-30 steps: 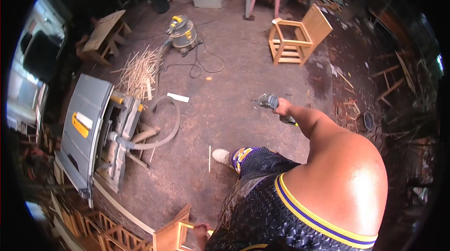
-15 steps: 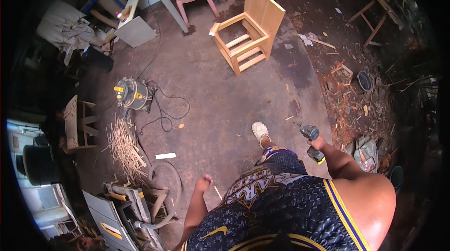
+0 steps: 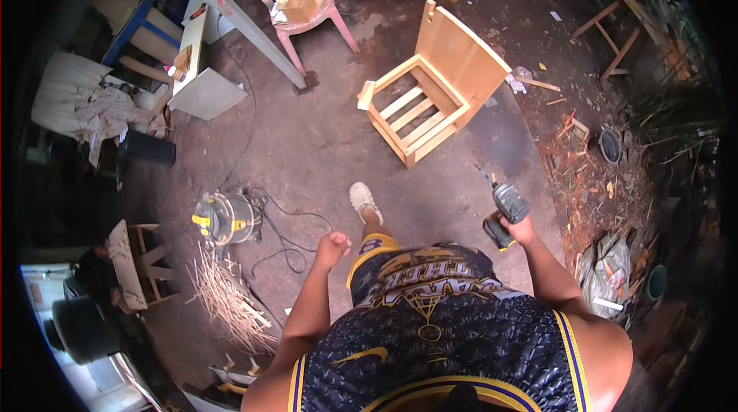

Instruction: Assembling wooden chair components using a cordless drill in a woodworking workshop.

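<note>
My right hand (image 3: pixel 518 229) is wrapped round the handle of a cordless drill (image 3: pixel 509 201), dark grey with a black and yellow battery base. A long bit points from it toward the wooden chair frame (image 3: pixel 438 129). That frame is pale wood with a solid panel back, an open seat and slats low inside; it stands on the floor ahead. In front of my body, my left hand (image 3: pixel 334 247) is closed with its fingers curled in. Whatever it may hold is hidden.
A shop vacuum (image 3: pixel 227 218) with a looped black cord lies to the left, beside a pile of thin wood strips (image 3: pixel 229 295). Beyond the frame stands a pink plastic chair (image 3: pixel 306 18) carrying a box. A grey metal post (image 3: pixel 231 16) slants near it. Debris covers the ground at right.
I have stepped forward, so the chair frame appears nearer. My left hand has risen in front of me, and the drill has swung up with its bit toward the frame.
</note>
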`<state>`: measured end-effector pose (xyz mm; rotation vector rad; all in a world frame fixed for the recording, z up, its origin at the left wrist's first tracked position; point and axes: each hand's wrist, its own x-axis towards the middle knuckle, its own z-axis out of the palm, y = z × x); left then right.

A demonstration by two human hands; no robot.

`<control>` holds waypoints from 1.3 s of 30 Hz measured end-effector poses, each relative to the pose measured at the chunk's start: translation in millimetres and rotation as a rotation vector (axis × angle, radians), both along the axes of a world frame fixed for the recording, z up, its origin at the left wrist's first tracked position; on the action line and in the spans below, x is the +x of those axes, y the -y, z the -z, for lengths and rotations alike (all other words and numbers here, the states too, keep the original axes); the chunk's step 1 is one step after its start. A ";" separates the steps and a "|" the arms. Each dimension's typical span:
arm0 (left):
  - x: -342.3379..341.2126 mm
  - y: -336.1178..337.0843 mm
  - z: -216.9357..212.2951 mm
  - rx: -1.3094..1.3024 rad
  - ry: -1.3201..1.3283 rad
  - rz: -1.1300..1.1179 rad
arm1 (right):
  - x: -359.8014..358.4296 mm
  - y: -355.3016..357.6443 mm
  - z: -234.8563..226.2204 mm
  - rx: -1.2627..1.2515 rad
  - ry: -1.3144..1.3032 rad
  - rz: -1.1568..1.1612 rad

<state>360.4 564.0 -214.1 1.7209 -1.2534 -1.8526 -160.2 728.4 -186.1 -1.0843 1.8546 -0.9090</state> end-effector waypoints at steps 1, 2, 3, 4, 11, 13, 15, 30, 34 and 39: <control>11.7 29.5 10.8 0.012 -0.008 0.048 | 10.4 21.8 2.9 0.030 0.020 0.055; 17.2 66.3 13.0 0.023 -0.021 0.106 | 21.1 41.9 2.0 0.057 0.035 0.122; 26.0 104.9 13.4 0.038 -0.014 0.137 | 39.0 57.7 3.5 0.005 0.022 0.174; 27.8 135.2 13.5 0.084 0.069 0.142 | 49.4 70.1 2.4 0.030 0.024 0.199; -10.1 369.6 10.1 0.155 0.057 0.407 | 99.8 191.4 -5.5 -0.048 -0.201 0.504; -39.9 401.1 9.0 0.127 0.074 0.451 | 91.8 218.4 15.7 -0.021 -0.164 0.584; -67.7 426.9 16.3 -0.032 0.209 0.434 | 78.2 251.8 40.2 -0.066 -0.172 0.635; -285.8 536.1 194.9 -0.316 1.093 1.099 | -28.8 370.5 238.4 -0.171 -0.491 0.774; -291.9 527.5 208.1 -0.349 1.128 1.145 | -55.1 363.8 239.1 -0.233 -0.288 0.758; -276.0 528.1 230.1 -0.480 1.004 1.069 | -71.8 354.5 250.4 -0.257 -0.360 0.609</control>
